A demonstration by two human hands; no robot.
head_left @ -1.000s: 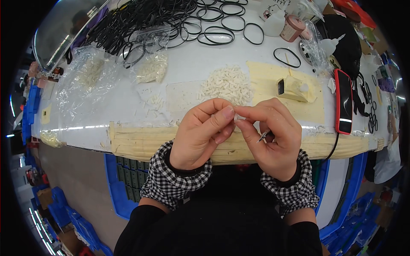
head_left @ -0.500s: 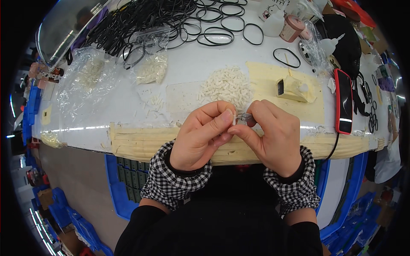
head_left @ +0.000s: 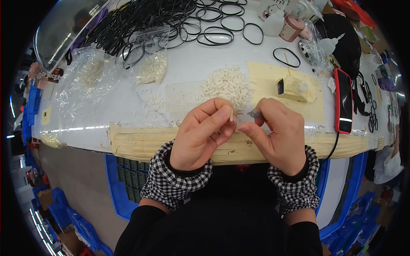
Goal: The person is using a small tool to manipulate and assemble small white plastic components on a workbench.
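Hands have drawn slightly apart at the white table's (head_left: pixel 128 111) front edge.
Left hand (head_left: pixel 200 134) pinches a small white plastic piece (head_left: pixel 231 114); right hand (head_left: pixel 277 134) pinches a tiny grey part (head_left: pixel 255 113). White plastic pieces in a heap (head_left: pixel 226 84) lie just behind, black rubber rings (head_left: pixel 171 21) farther back.

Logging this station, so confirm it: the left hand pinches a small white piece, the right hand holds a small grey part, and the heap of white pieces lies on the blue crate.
Not quite. In the head view the heap of white pieces lies on the white table, not on a blue crate. The left hand does pinch a small white piece, and the right hand holds a small grey part.
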